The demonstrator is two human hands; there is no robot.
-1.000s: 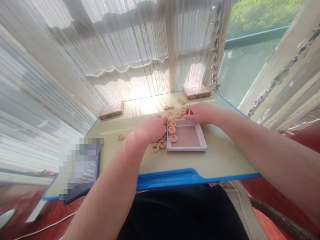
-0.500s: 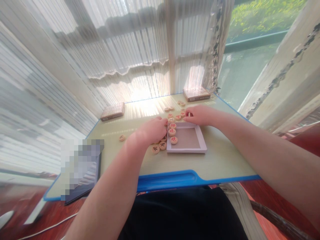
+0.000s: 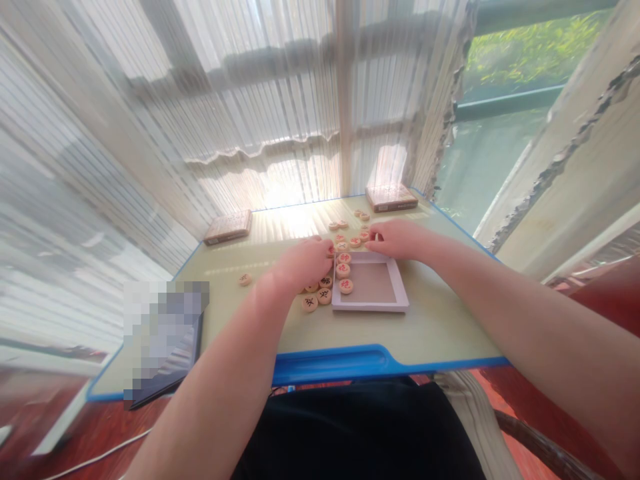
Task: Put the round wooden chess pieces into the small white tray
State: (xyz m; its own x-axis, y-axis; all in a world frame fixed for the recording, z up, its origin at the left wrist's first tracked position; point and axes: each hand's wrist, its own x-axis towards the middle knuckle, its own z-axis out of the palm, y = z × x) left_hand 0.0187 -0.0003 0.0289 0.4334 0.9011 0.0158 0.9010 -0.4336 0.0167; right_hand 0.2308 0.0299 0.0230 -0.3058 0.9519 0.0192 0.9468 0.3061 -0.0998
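Observation:
My left hand (image 3: 311, 260) is closed at the left side of the shallow white box lid (image 3: 370, 309), its fingertips on a red-marked Chinese chess piece (image 3: 331, 250). Inside the lid, red-marked pieces (image 3: 345, 287) lie in a column along the left wall. Black-marked pieces (image 3: 309, 303) cluster on the table under and below my left hand. Beyond the lid's far edge, my right hand (image 3: 393, 239) has thumb and fingers apart, its fingertips beside a red-marked piece (image 3: 365, 236). More loose pieces (image 3: 355, 243) lie between the two hands.
Two flat boxes stand at the back, one left (image 3: 229, 227) and one right (image 3: 392, 198). A dark tablet-like device (image 3: 193, 333), partly pixelated, lies at the left edge. One piece (image 3: 245, 279) sits apart on the left. The blue-edged table (image 3: 450, 337) has a tray groove (image 3: 330, 362) in front.
The view has shifted slightly. Both hands stay nearly where they were, the left at the lid's left side and the right by the far pieces. The pieces in the lid look the same.

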